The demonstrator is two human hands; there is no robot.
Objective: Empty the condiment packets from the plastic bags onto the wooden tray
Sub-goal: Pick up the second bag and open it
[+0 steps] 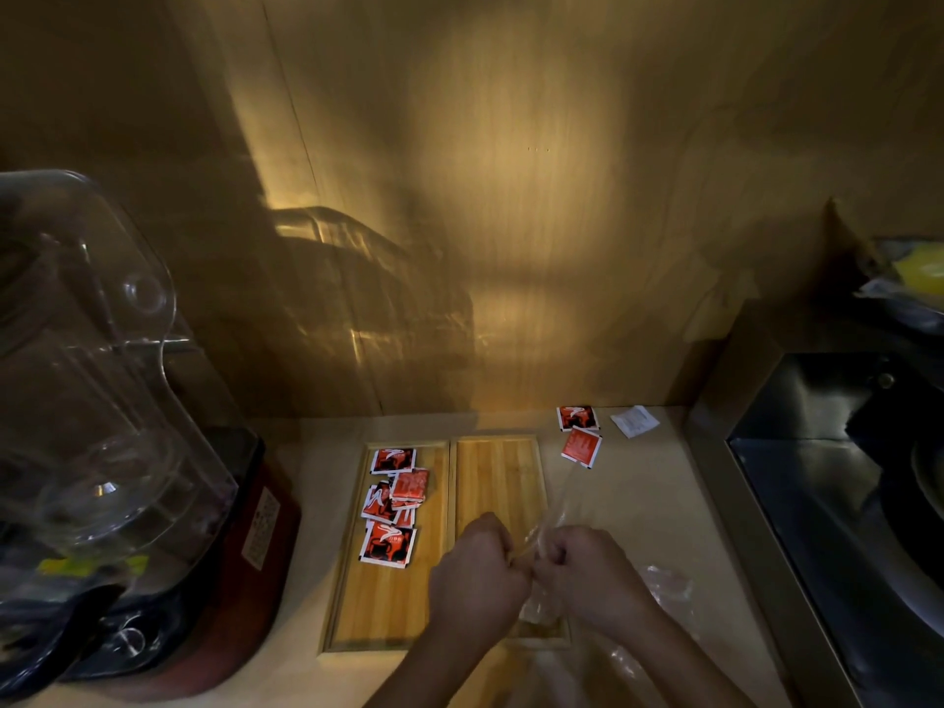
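A two-compartment wooden tray (pixel 498 472) lies on the counter. Several red condiment packets (pixel 391 503) lie in its left compartment; the right compartment shows bare wood. My left hand (pixel 477 574) and my right hand (pixel 587 569) are fisted side by side over the tray's near right part, both gripping a thin clear plastic bag (pixel 544 534) that stretches up and right between them. Whether packets are inside it I cannot tell. Two red packets (pixel 580 434) and a white packet (pixel 635 421) lie on the counter beyond the tray's right side.
A blender with a clear cover (pixel 97 401) and dark red base stands at the left. A crumpled clear bag (pixel 669 590) lies right of my hands. A steel sink (pixel 838 482) fills the right side. A wooden wall rises behind the counter.
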